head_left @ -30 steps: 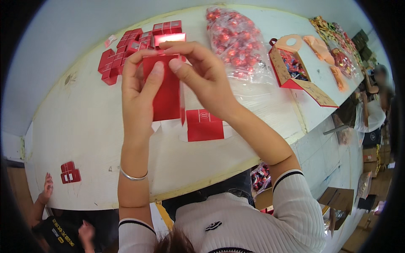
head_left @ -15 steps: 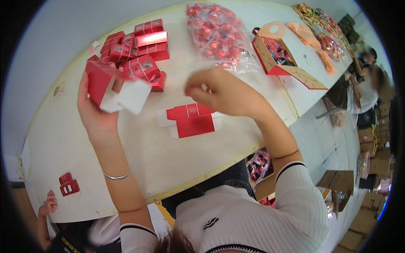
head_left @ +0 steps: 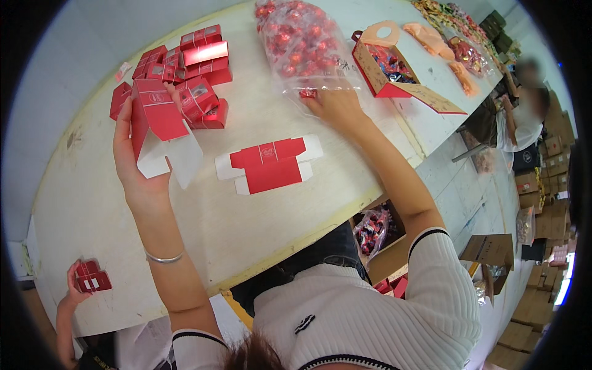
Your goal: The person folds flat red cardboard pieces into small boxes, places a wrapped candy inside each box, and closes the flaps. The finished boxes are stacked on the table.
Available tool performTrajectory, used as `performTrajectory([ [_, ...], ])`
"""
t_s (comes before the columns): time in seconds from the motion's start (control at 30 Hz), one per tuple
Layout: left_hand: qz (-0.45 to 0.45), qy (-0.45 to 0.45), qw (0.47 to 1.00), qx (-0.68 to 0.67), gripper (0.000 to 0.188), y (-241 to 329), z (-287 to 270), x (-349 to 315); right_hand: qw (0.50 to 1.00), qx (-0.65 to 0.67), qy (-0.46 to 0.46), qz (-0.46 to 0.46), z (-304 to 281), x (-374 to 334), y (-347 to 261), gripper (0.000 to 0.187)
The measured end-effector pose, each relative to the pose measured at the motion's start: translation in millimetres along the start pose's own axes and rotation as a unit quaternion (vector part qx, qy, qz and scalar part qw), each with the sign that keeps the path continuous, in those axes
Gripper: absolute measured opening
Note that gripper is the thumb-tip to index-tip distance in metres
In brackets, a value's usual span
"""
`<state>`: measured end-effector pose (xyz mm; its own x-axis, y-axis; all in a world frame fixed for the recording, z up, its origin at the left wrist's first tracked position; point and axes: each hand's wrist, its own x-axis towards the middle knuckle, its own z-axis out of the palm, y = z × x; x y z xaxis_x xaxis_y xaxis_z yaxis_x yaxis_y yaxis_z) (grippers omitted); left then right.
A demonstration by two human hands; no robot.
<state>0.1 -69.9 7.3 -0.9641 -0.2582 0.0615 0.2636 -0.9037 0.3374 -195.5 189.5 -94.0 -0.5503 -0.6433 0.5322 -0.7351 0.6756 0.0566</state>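
Observation:
My left hand grips a red folding carton with its end flaps standing open and white inner card showing. Against the lower edge of a clear plastic bag of red foil-wrapped sweets, my right hand has its thumb and fingers closed at one red sweet. The film partly covers those fingertips. Between my arms, a flat red carton blank with white side flaps lies on the table.
Several made-up red boxes are heaped beyond my left hand. Right of the bag stands an open patterned gift box with wrapped sweets inside. At lower left, another person's hand touches a small red piece. An open cardboard carton sits below the table edge.
My right hand has moved from above the flat blank to the bag's lower edge. The carton in my left hand has turned. The other person's hand has reached the small red piece.

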Motion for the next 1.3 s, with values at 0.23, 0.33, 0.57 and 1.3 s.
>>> performTrajectory([
  [0.23, 0.020, 0.109, 0.994, -0.015, 0.033, -22, 10, 0, 0.987, 0.076, -0.138, 0.040, -14, 4, -4, 0.032],
  [0.33, 0.108, 0.212, 0.969, 0.067, 0.031, -31, 14, 5, 0.984, 0.118, -0.131, 0.024, -27, -1, 0, 0.031],
  [0.57, 0.099, 0.205, 0.970, 0.091, 0.032, -34, 7, 3, 0.939, 0.318, -0.089, 0.098, -128, -17, -56, 0.028],
  [1.3, 0.035, 0.108, 0.989, 0.090, 0.039, -63, 11, 2, 0.974, -0.065, -0.044, -0.215, -165, 61, -123, 0.016],
])
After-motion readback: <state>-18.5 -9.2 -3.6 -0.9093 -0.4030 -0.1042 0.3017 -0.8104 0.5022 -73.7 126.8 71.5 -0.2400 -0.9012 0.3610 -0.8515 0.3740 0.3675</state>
